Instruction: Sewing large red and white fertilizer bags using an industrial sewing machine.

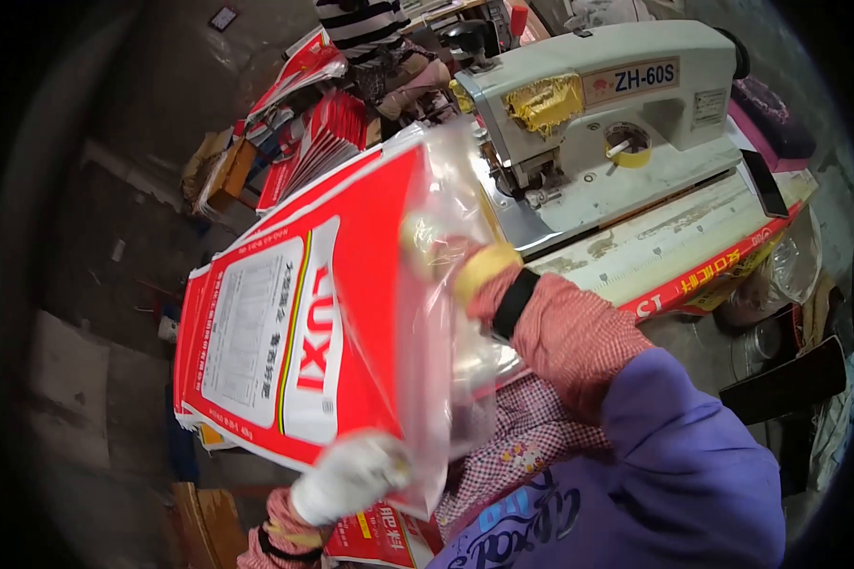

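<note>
A red and white woven sack (365,247) lies tilted across the middle, over a stack of similar sacks. From its right-hand edge sticks out a clear plastic liner (425,341). My left hand (356,476), in a white glove, is closed on the sack's near corner. My right hand (438,254), in a yellowish glove, is at the liner near the far edge of the sack; motion smears its fingers, so their grip cannot be made out. Just beyond it stands a pale industrial sewing machine (598,123), its needle area close to the liner.
A dark phone (763,184) lies at the right end of the machine table (626,256). Bundles of folded red sacks (324,142) are stacked at the back left. Beyond them a person in a striped top (361,24) sits. A red sack (380,536) lies below my left hand.
</note>
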`<state>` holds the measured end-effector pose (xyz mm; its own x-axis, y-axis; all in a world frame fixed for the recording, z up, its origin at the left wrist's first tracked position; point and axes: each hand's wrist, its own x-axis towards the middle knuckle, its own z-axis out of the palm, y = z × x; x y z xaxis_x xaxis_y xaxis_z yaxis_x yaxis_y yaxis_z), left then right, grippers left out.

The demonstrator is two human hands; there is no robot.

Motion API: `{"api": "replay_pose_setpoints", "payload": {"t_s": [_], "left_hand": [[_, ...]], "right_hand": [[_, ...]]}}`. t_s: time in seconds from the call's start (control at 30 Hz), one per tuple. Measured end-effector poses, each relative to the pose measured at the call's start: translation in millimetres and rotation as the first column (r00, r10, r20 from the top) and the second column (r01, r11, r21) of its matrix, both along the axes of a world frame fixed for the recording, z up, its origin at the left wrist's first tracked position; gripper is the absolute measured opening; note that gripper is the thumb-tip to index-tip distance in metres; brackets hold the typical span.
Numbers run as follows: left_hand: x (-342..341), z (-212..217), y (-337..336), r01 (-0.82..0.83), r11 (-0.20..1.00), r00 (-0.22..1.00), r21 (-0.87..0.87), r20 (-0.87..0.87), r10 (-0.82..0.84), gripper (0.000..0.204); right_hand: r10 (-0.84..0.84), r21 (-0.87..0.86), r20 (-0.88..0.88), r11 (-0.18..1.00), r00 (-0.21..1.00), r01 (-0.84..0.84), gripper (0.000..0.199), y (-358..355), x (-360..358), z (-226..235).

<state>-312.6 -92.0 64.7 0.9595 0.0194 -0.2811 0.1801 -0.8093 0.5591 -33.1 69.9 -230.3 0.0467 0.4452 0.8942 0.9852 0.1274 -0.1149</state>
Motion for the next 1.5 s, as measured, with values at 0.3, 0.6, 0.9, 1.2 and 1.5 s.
{"api": "replay_pose_setpoints", "payload": {"t_s": [0.3,0.6,0.9,1.2,1.5], "left_hand": [[23,23,32,0.242,0.858,0.785,-0.453,-0.428,-0.448,0.005],[241,50,48,-0.166,0.425,0.776,0.890,0.384,-0.500,0.038],[248,-6,79,0.322,0.445,0.941,0.836,-0.332,-0.058,0.017],[273,-25,106,-0.151,0.174,0.985,0.973,0.162,-0.053,0.020],[308,165,90,-0.247,-0.215,0.963,0.945,0.216,-0.159,0.020]], "right_hand": [[0.191,0.173,-0.971,0.977,0.146,-0.129,0.040,-157,-21,195],[-0.111,-0.634,-0.436,0.742,0.893,-0.218,0.049,-145,-33,225],[0.207,-0.305,-0.658,0.806,0.724,-0.508,0.042,-152,-74,166],[0.313,-0.759,-0.238,0.531,0.920,-0.377,0.048,-140,-69,174],[0.221,-0.437,0.076,0.884,0.972,-0.167,0.028,-219,-186,163]]}}
